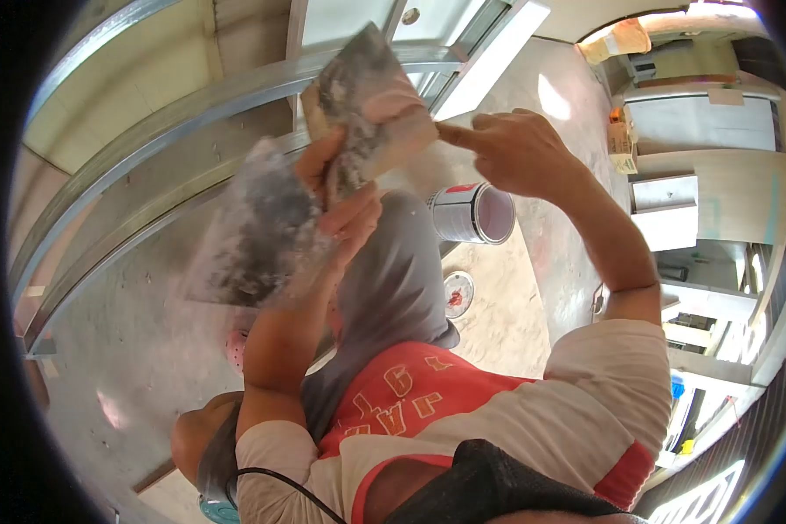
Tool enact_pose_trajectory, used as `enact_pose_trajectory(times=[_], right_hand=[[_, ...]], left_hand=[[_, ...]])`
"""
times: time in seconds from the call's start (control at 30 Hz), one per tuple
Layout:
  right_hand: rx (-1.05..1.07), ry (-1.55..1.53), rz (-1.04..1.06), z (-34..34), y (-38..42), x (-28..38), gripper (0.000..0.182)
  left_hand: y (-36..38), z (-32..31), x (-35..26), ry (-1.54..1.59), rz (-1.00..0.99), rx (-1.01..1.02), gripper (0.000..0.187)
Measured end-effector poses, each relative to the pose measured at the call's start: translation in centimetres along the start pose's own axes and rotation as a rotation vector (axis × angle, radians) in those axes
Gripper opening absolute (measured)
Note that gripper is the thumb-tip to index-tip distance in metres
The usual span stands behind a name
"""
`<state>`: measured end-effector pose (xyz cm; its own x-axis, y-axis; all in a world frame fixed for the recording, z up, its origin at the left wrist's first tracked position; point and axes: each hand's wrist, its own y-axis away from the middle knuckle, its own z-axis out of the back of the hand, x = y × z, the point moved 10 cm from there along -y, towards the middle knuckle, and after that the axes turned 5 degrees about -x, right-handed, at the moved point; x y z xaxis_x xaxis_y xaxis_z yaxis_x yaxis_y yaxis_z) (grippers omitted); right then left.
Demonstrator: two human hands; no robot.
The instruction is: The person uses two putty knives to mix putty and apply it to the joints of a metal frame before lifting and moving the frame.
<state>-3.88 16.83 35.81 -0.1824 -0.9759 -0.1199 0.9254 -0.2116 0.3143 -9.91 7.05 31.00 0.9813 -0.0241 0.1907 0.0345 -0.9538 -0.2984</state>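
Note:
My left hand point(349, 217) is closed around thin, flat pieces smeared grey, black and white. One smeared piece point(262, 231) spreads blurred to the lower left. The other smeared board point(367, 96) rises above the fingers, with tan edges and a pinkish patch. At that board's right corner is my right hand point(520, 153), index finger stretched to the edge and the other fingers curled. What lies inside the curled fingers is hidden. Beyond my knee stands an open metal can point(473, 212), tilted in view. A round lid point(458, 294) with a red smear lies near it.
A curved-looking metal frame point(192, 100) crosses the upper left. White panels point(345, 22) stand behind it. Shelving point(716, 196) with boxes and boards lines the right side. Below the can, a pale board point(506, 301) lies on the concrete floor point(131, 349).

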Motion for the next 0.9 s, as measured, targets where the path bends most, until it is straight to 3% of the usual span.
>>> enact_pose_trajectory(times=[0.03, 0.07, 0.1, 0.2, 0.27, 0.33, 0.4, 0.53, 0.63, 0.87, 0.9], right_hand=[[0.18, 0.214, -0.046, -2.3, 0.0, -1.9, 0.057], [0.18, 0.163, -0.264, -4.1, 0.0, -7.6, 0.035], [-0.03, 0.2, -0.342, -2.2, -0.6, -11.7, 0.02], [-0.217, 0.421, -0.477, 5.2, -3.2, -19.1, 0.08], [-0.235, 0.443, -0.492, 6.1, -4.8, -23.5, 0.08], [-0.027, 0.448, -0.637, 8.3, -5.9, -20.9, 0.081], [-0.047, 0.511, -0.51, 7.9, -7.6, -22.2, 0.08], [-0.045, 0.563, -0.353, 6.8, -9.4, -24.2, 0.077], [0.047, 0.618, -0.429, 5.4, -9.9, -26.0, 0.08], [0.081, 0.607, -0.418, 6.6, -7.5, -21.4, 0.075], [0.061, 0.612, -0.428, 6.3, -7.0, -21.6, 0.075]], left_hand=[[0.2, -0.3, -0.4, -0.022, 0.023, 0.078, 0.04], [0.5, -1.0, -1.1, -0.078, 0.035, 0.112, 0.042], [1.0, -2.0, -1.9, -0.127, 0.037, 0.141, 0.045], [2.0, -4.5, -3.2, -0.151, 0.01, 0.12, 0.05], [2.5, -4.0, -3.6, -0.099, -0.038, 0.066, 0.05], [3.5, -2.3, -3.9, -0.041, -0.181, -0.041, 0.05], [3.8, -1.7, -3.8, -0.001, -0.221, -0.094, 0.05], [2.5, -4.5, -1.7, -0.049, -0.027, 0.135, 0.047], [2.7, -5.0, -1.0, -0.053, 0.065, 0.302, 0.045], [2.1, -3.2, -1.9, -0.01, -0.033, 0.017, 0.043], [2.0, -3.5, -1.6, 0.007, -0.017, 0.082, 0.043]])
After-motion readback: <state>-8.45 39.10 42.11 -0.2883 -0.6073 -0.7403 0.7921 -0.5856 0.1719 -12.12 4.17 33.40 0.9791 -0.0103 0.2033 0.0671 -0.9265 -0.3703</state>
